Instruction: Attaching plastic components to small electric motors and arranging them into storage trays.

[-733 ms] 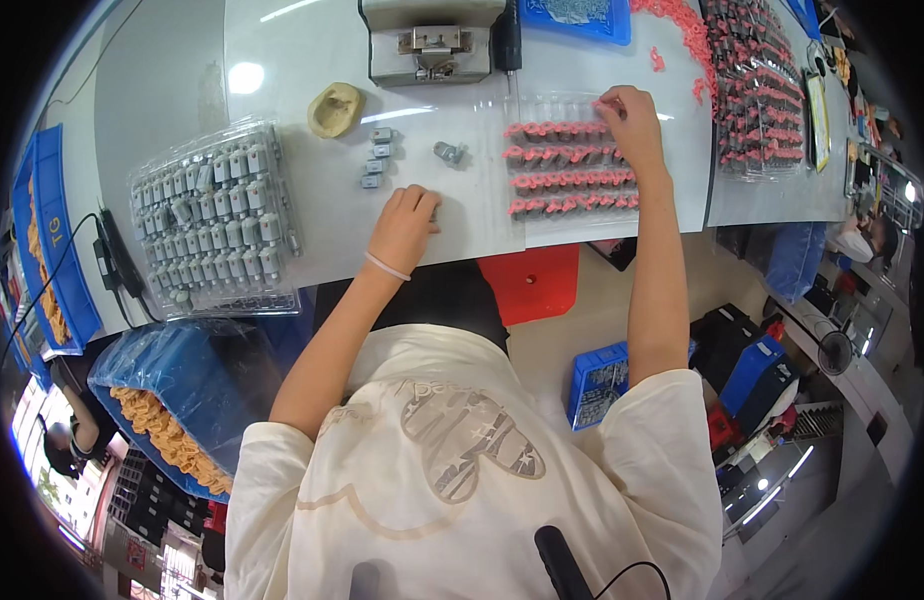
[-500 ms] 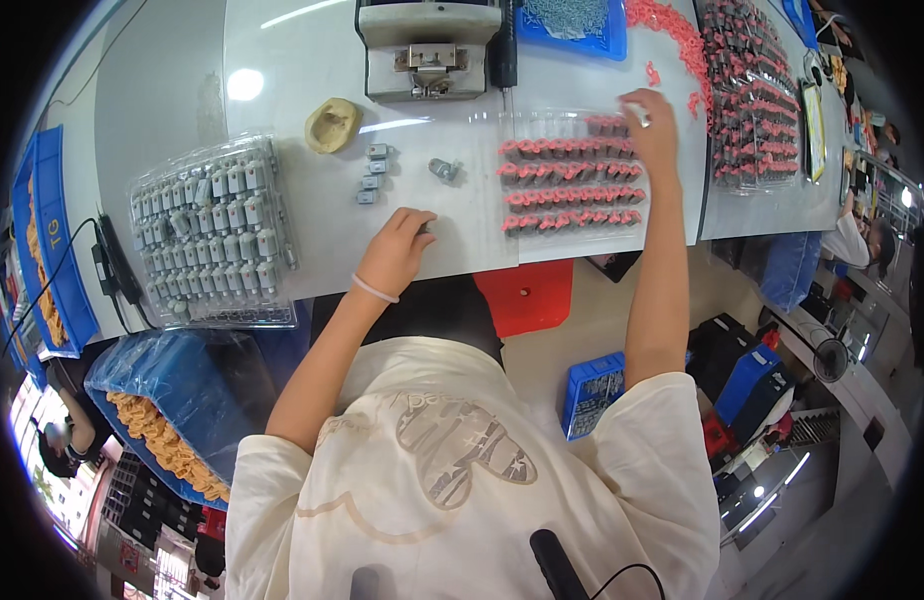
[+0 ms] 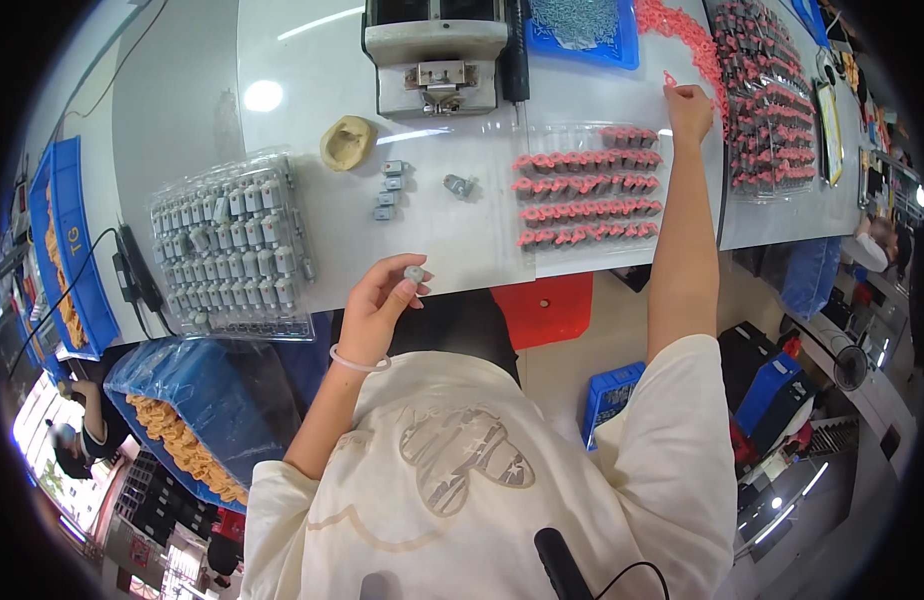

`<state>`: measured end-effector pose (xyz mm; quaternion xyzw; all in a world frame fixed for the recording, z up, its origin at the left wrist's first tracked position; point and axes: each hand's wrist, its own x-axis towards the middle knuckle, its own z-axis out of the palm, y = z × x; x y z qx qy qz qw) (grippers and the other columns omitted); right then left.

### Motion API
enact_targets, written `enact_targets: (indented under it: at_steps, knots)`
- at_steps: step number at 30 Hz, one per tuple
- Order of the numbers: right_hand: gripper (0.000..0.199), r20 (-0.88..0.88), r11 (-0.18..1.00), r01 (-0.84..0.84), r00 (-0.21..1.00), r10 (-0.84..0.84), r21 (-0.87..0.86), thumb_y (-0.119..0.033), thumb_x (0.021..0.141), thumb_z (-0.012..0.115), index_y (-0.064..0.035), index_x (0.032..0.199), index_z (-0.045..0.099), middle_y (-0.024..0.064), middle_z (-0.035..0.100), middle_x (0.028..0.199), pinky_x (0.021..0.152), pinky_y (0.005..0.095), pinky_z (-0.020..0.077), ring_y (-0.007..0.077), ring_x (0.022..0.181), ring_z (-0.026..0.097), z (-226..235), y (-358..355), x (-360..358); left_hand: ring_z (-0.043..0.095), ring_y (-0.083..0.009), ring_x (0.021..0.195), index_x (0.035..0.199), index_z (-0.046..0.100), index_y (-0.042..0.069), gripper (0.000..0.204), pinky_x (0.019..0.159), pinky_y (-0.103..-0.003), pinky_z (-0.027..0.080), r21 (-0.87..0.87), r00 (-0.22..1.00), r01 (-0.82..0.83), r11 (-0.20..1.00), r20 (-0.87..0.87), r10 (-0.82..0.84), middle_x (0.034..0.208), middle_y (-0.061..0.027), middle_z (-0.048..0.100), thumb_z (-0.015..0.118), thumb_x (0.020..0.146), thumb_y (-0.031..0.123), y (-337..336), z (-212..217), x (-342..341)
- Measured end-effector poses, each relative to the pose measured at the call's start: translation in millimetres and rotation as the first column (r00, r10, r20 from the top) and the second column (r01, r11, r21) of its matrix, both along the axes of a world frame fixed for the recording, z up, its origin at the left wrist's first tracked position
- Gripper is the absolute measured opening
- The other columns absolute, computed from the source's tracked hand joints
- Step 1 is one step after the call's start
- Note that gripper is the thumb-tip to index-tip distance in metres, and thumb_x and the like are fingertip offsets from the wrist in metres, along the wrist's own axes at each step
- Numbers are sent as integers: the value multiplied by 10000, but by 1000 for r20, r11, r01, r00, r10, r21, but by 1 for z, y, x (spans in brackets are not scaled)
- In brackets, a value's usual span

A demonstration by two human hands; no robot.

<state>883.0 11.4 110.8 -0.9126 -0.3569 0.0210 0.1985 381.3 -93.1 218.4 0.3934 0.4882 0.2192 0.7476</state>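
Observation:
Near the table's front edge, my left hand (image 3: pixel 380 300) pinches a small grey part (image 3: pixel 414 273) between thumb and fingertips. My right hand (image 3: pixel 690 110) reaches to the far right, fingers closed on a small pink plastic piece (image 3: pixel 670 79) showing at the fingertips. Beyond it lies a loose heap of the same pink pieces (image 3: pixel 687 38). Left of my right forearm, a clear tray holds rows of grey parts with pink pieces on them (image 3: pixel 588 187). A few grey blocks (image 3: pixel 390 183) stand in a short column mid-table, and another grey part (image 3: pixel 461 186) lies beside them.
Filled clear trays of grey parts (image 3: pixel 232 240) are stacked at left. A metal fixture machine (image 3: pixel 437 60) stands at the back, beside a blue tray of screws (image 3: pixel 582 25). A yellowish hollow lump (image 3: pixel 348 143) sits before it. More pink-topped trays (image 3: pixel 770 110) are at far right.
My left hand has turned and drawn back toward me, bringing the grey part into sight. My right hand has moved right and away, from the tray's far corner to the pink pieces.

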Motion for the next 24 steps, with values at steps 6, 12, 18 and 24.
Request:
enact_targets:
  at_steps: [6, 12, 18, 24]
  knots:
    - [184, -557, 965, 57, 825, 99, 256, -155, 734, 653, -15, 851, 629, 49, 632, 734, 617, 259, 452, 132, 667, 583, 46, -23, -36, 557, -118, 816, 1145, 518, 12, 261, 712, -232, 459, 3, 999, 6, 1000, 39, -6, 958, -85, 601, 492, 895, 85, 8, 14, -2]
    - [119, -864, 901, -154, 256, 434, 406, -56, 827, 545, 4, 925, 577, 61, 598, 811, 674, 238, 456, 104, 731, 557, 142, -68, -193, 555, -131, 842, 1112, 519, 5, 233, 746, -263, 466, 0, 974, -10, 1000, 226, 10, 979, -88, 587, 502, 891, 76, 17, 34, 17]
    - [92, -909, 889, -194, -53, 414, 416, -2, 818, 542, 17, 904, 565, 80, 581, 852, 615, 233, 473, 125, 743, 569, 192, -108, -287, 549, -151, 871, 1017, 571, 12, 208, 740, -273, 473, 281, 924, 40, 959, 354, -143, 1165, -106, 480, 581, 809, 21, 17, 71, 26]
    - [92, -853, 840, -163, -19, 522, 518, -14, 833, 572, 9, 921, 582, 70, 608, 869, 589, 203, 467, 95, 743, 577, 191, -123, -302, 562, -144, 840, 945, 606, 5, 184, 699, -260, 451, 597, 953, 279, 753, -77, -292, 1158, -139, 498, 630, 798, 114, 14, 86, 9]
